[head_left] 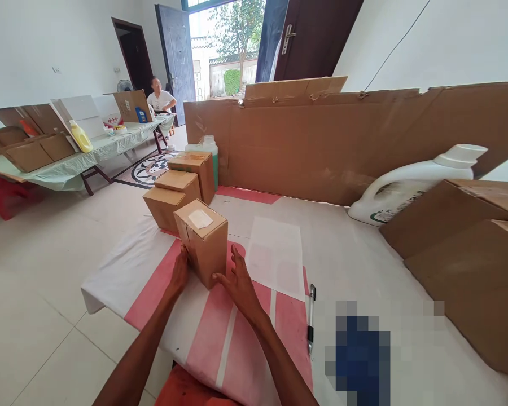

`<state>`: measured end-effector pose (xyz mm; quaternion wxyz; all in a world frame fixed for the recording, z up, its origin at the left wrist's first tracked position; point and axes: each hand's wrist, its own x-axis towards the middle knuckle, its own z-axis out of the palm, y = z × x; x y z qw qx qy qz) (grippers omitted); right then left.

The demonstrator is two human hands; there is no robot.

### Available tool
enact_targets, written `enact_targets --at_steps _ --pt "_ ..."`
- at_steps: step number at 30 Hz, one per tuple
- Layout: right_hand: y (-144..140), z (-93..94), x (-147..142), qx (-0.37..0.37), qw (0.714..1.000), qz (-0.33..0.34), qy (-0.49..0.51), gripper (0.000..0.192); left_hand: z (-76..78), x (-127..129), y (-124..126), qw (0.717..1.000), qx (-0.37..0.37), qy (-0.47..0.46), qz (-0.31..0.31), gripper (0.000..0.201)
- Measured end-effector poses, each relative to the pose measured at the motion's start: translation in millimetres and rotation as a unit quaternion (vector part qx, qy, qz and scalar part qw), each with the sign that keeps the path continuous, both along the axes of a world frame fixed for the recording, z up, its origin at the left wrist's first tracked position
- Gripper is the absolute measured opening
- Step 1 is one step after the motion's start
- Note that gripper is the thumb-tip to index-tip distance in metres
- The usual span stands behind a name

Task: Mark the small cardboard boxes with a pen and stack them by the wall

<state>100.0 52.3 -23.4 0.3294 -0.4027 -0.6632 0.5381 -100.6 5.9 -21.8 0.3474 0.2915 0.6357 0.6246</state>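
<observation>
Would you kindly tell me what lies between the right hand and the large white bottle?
The head view shows a flat white sheet between the right hand and the large white bottle, then pale tablecloth.

Daylit past an open blue-grey door [175, 56] at the far end; enclosed by white walls [76, 51] left and right; floored in pale tiles [29, 270] around a patterned medallion [146, 168]; furnished at left with a cloth-covered table [121, 143] and, farther off, a fan [124, 85].
</observation>
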Motion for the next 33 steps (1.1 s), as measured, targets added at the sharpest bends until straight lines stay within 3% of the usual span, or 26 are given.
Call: enact_targets --at_steps 4,8,12,16,19,24,29,33 --pt "-12 -13.1 39 -0.003 0.999 -0.039 0.021 0.061 -6.4 62 -22 0.996 -0.04 0.075 -0.039 0.072" --pt "-34 -19.1 88 -0.003 0.995 -0.095 0.003 0.071 -7.0 110 -50 0.987 -0.062 0.109 -0.098 0.06" --pt "-56 -7.2 122 -0.005 0.993 -0.113 0.018 0.069 6.2 140 -75 0.977 -0.041 0.13 -0.162 0.052" --pt "-77 13.5 143 -0.013 0.99 -0.139 0.013 0.054 19.9 148 -98 0.96 -0.003 0.207 -0.188 0.049" --pt "-89 19.2 147 -0.027 0.989 -0.143 -0.025 0.056 20.6 145 -109 0.942 0.019 0.273 -0.194 0.052" --pt "-100 8.6 140 -0.003 0.978 -0.204 -0.052 0.055 10.8 143 -112 0.94 -0.015 0.256 -0.226 0.054" --pt "-105 -7.2 136 0.009 0.987 -0.156 -0.022 0.051 -4.4 136 -110 0.949 -0.033 0.213 -0.23 0.062" --pt "-107 -8.8 136 0.026 0.987 -0.156 -0.041 0.074 -0.8 131 -113 0.948 -0.002 0.198 -0.249 0.077"
